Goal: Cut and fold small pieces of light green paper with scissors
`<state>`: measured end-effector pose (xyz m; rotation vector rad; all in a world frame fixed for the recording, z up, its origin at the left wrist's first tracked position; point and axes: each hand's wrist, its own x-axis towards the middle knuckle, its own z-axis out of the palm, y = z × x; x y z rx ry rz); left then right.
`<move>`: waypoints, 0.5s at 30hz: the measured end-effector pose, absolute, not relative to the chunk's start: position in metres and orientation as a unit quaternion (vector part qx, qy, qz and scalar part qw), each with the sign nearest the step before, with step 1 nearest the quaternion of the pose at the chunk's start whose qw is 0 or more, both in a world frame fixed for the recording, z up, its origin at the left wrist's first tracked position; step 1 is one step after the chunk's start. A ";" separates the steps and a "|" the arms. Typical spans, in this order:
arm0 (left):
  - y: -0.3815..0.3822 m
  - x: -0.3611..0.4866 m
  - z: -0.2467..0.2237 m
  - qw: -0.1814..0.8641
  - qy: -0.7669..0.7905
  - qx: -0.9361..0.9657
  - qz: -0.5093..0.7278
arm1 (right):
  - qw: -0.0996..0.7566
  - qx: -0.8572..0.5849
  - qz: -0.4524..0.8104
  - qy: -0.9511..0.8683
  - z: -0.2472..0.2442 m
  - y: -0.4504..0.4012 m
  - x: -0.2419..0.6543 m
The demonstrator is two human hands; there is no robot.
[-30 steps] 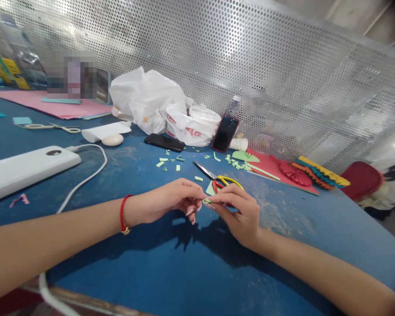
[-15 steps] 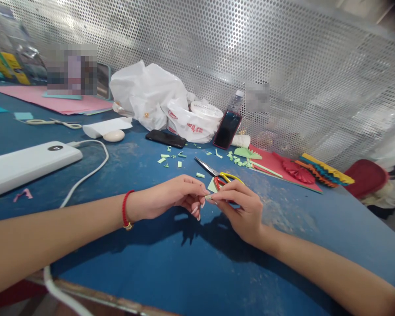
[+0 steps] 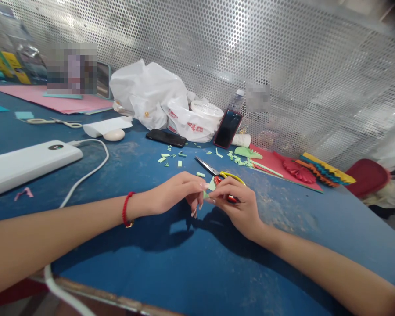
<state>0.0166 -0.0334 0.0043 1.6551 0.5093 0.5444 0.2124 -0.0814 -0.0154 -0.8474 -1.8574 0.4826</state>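
Where the blue tabletop [image 3: 217,272] ends at the back, it is bordered by a screen of perforated metal [image 3: 191,39], in front of which a white plastic bag [image 3: 151,94] and a phone in a red case [image 3: 228,128] are set, the phone propped up on end. The surface is worn pale in patches toward the right and is strewn beyond the hands with green paper scraps [image 3: 179,163]; a white power bank [image 3: 29,166] with a cable attached is seen at the left.

Between the two hands, above the table, a small green paper piece [image 3: 206,195] is held. It is pinched at its right by the thumb and forefinger of the right hand [image 3: 238,204] and gripped at its left by the fingertips of the left hand [image 3: 179,193], whose other fingers are loosely curled below. Just beyond, scissors [image 3: 213,170] are partly hidden by the right hand.

Only a roughly triangular part is left uncovered by the fingertips; the direction in which the whole piece is pointed, and its long axis, cannot be told.
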 end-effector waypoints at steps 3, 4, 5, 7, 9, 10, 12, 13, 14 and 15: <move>-0.036 0.013 0.006 0.569 0.215 0.759 0.233 | 0.502 -0.352 0.229 -0.756 -0.016 -0.080 0.212; -0.036 0.013 0.006 0.546 0.218 0.776 0.230 | 0.503 -0.351 0.236 -0.754 -0.016 -0.079 0.213; -0.037 0.012 0.005 0.521 0.221 0.792 0.228 | 0.502 -0.350 0.240 -0.753 -0.016 -0.079 0.213; -0.037 0.012 0.004 0.482 0.224 0.816 0.229 | 0.498 -0.353 0.242 -0.754 -0.016 -0.079 0.213; -0.036 0.013 0.003 0.465 0.227 0.823 0.233 | 0.495 -0.362 0.238 -0.754 -0.016 -0.079 0.213; -0.036 0.013 0.002 0.463 0.228 0.824 0.234 | 0.492 -0.367 0.235 -0.754 -0.016 -0.079 0.213; -0.035 0.013 0.001 0.459 0.230 0.826 0.233 | 0.490 -0.372 0.232 -0.753 -0.015 -0.080 0.212; -0.035 0.013 0.001 0.455 0.230 0.828 0.233 | 0.489 -0.373 0.231 -0.754 -0.015 -0.080 0.212; -0.035 0.013 0.001 0.450 0.229 0.831 0.233 | 0.489 -0.373 0.229 -0.755 -0.015 -0.080 0.212; -0.035 0.012 0.000 0.444 0.227 0.835 0.233 | 0.488 -0.372 0.226 -0.756 -0.015 -0.080 0.212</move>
